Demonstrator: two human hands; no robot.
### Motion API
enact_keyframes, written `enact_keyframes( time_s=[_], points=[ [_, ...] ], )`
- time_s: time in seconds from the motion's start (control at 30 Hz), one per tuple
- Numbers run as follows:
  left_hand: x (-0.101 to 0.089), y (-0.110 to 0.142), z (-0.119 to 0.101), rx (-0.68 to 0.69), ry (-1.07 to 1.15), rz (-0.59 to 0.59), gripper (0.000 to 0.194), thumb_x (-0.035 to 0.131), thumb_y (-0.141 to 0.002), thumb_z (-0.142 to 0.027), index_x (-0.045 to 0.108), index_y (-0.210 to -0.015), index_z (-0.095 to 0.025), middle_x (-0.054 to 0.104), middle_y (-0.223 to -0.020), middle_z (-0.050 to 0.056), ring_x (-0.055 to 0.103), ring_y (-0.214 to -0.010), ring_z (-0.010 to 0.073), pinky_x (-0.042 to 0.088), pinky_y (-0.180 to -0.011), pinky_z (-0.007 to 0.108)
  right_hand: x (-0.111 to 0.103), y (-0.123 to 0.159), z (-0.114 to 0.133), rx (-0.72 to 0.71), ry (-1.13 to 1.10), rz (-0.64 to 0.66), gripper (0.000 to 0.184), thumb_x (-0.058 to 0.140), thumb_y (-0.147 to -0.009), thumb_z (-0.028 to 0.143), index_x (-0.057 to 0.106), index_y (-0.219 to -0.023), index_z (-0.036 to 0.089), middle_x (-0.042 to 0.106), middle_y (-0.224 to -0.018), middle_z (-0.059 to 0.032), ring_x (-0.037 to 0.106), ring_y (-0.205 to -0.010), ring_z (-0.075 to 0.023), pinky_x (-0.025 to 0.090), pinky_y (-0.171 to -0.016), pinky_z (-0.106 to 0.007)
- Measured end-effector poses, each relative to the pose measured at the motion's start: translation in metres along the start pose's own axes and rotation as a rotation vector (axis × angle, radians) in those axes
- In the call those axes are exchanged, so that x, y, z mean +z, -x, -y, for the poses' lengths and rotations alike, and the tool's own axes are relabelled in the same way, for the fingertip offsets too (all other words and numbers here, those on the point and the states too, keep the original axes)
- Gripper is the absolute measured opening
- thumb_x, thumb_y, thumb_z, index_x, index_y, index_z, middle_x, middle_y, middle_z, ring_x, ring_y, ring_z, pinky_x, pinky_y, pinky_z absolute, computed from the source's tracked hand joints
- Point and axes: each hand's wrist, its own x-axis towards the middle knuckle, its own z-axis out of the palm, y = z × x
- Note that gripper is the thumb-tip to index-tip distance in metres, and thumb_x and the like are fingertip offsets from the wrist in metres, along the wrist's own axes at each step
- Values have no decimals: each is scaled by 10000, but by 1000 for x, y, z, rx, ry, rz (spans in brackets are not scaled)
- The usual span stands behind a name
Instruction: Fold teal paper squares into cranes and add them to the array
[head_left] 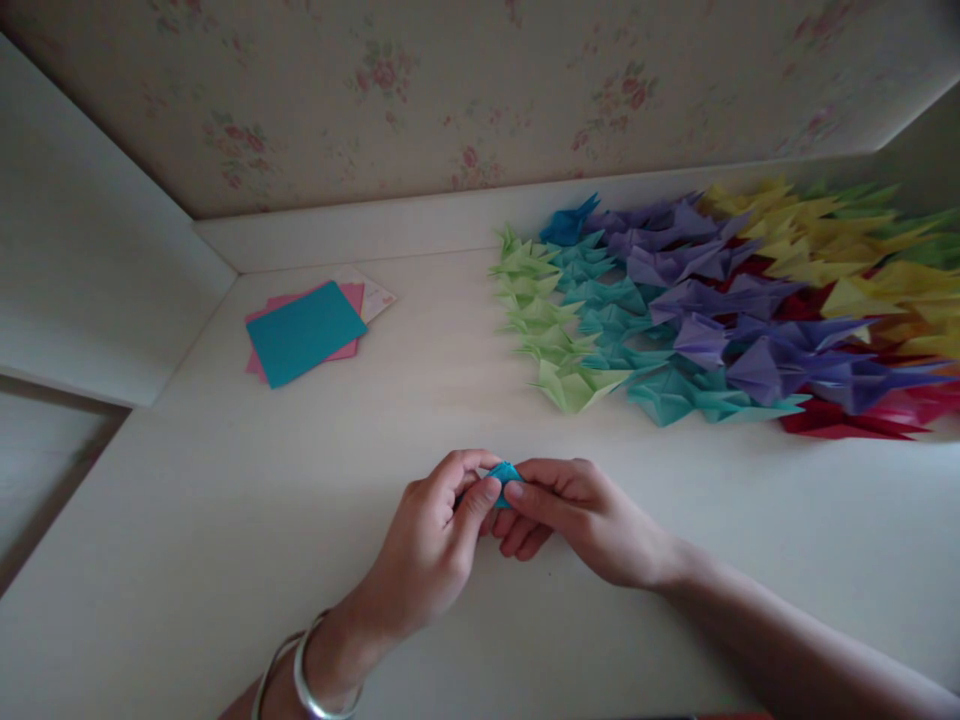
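Observation:
A small piece of folded blue paper point(505, 484) is pinched between both hands above the near part of the white table. My left hand point(442, 530) grips its left side with thumb and fingers. From the right, my right hand point(577, 510) holds the other side, thumb pressed on the front and the lower fingers curled beneath. Much of the paper is covered by the fingertips, so its full shape cannot be made out. Two silver bangles point(304, 670) circle my left wrist.
Rows of folded paper cranes point(697, 335) in green, teal, purple, yellow and red fill the back right of the table point(225, 520). A teal paper sheet point(306, 333) lies over pink sheets point(346, 350) at back left. Behind rises a floral-papered wall point(315, 110); a white panel point(90, 220) stands left.

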Motion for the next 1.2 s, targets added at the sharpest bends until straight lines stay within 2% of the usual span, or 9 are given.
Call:
enact_keyframes(
  time_s=[0.17,0.3,0.5,0.67,0.87,0.97,1.03,1.2],
  points=[
    [-2,-1,-1,-35,-63,-16,245,485,-982,-387,590,-1108,-205,575,-614,-40,507,-493,111,373,-432,189,0,1,0,-26,60,-62,372,582,-927,467,667,-800,128,703,-708,-39,689,-624,-121,577,-608,-223],
    [-7,-1,-3,-93,-59,17,274,430,-1003,-400,611,-925,-210,591,-607,-41,517,-468,98,401,-462,190,-3,-1,2,-51,61,-104,380,561,-937,466,660,-781,133,710,-704,-47,687,-629,-137,566,-610,-241],
    [-6,2,-5,-9,-148,58,257,430,-1005,-350,570,-840,-211,609,-649,-26,522,-502,102,404,-494,200,-1,-1,0,-154,357,-208,414,499,-973,464,659,-766,144,699,-699,-53,679,-650,-160,534,-634,-267],
    [-4,3,-6,9,-147,61,255,434,-1004,-340,543,-812,-211,588,-631,-36,519,-485,93,396,-481,195,1,1,-2,-163,372,-183,444,449,-998,454,653,-749,149,703,-673,-53,681,-617,-159,532,-616,-264],
    [-4,2,-6,-34,-52,12,259,435,-1004,-374,582,-868,-209,583,-600,-38,548,-507,109,435,-499,203,1,0,-1,-231,295,-217,423,484,-977,479,675,-805,143,675,-697,-40,660,-613,-149,527,-586,-251],
    [-6,0,-5,-29,-37,-56,218,448,-1001,-361,602,-970,-210,671,-724,-3,596,-559,120,469,-525,215,0,-1,-2,-232,184,-254,380,460,-985,486,658,-991,162,691,-830,-44,669,-625,-142,548,-587,-259],
    [-7,0,-3,-21,-53,-83,200,473,-991,-355,606,-1027,-210,707,-813,23,627,-595,128,485,-535,221,-1,-1,-4,-230,138,-303,341,473,-985,464,626,-1101,183,691,-835,-36,681,-632,-146,565,-598,-271],
    [-9,1,-1,-24,-34,-123,207,527,-965,-350,576,-1118,-220,719,-867,32,678,-669,149,509,-540,221,-2,0,-13,-307,148,-346,244,543,-968,389,609,-1126,215,692,-763,-19,709,-680,-164,589,-641,-290]
  ],
)
